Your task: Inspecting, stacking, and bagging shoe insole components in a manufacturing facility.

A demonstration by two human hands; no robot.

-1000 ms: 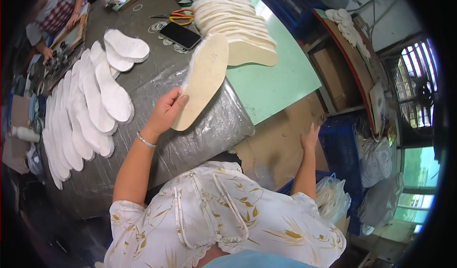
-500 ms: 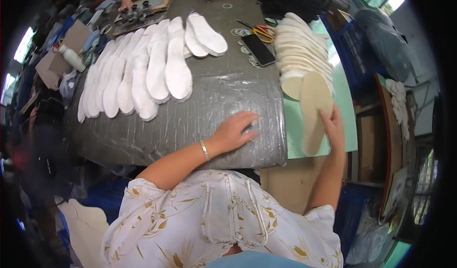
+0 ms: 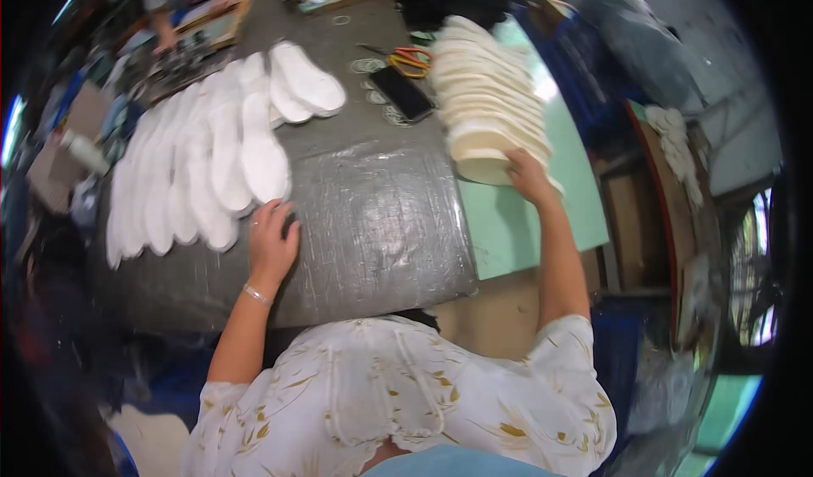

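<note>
My left hand (image 3: 273, 244) lies on the grey table covering, palm down and fingers extended, its fingertips at the near end of a white insole (image 3: 265, 168). That insole belongs to an overlapping row of white insoles (image 3: 182, 159) fanned out on the left. On the right, my right hand (image 3: 529, 176) grips the edge of the nearest cream insole (image 3: 481, 157), which lies at the front of a long overlapping stack of cream insoles (image 3: 487, 87). The thumb side is partly hidden. Two white insoles (image 3: 309, 79) lie slightly apart beyond the row.
A black phone (image 3: 402, 94), orange-handled pliers (image 3: 411, 60) and thin rings lie between the insole groups. A green board (image 3: 508, 244) supports the cream stack. Across the table another person's hand (image 3: 165, 38) is near metal parts. A white bottle (image 3: 85, 151) stands left.
My right hand has moved the cream insole from over the green board up to the stack front. My left hand has moved left to the white insoles. The view has turned.
</note>
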